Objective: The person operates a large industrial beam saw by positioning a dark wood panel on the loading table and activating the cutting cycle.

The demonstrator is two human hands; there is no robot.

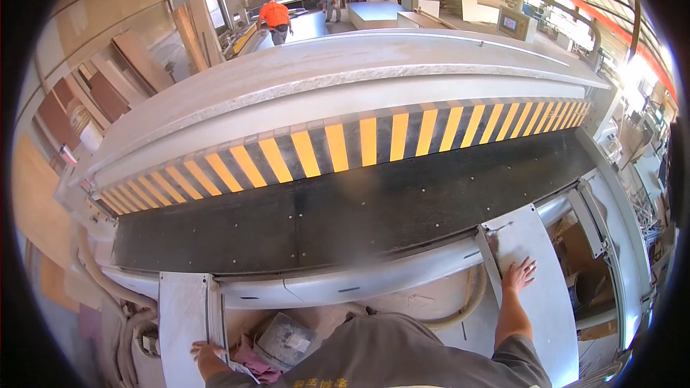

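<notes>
Wearing dark shirt (392, 352); resting, on left panel (183, 309) and right panel (544, 309) jutting from black bed (359, 219)'s front edge, left hand (208, 351) loosely open, right hand (520, 274) spread. Could get caught under striped bar (368, 141) by overreaching.

Left grey plate (182, 327) and dark shirt (388, 352) cut by lower edge. Panel screen (510, 24) too small to read. Orange-shirted person (274, 16) far off, hand details too small. Smudge (356, 185) blurs middle of dark bed (215, 233).

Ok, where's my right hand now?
In the head view, your right hand is at lower right, on the pale panel near the black bed.
</notes>
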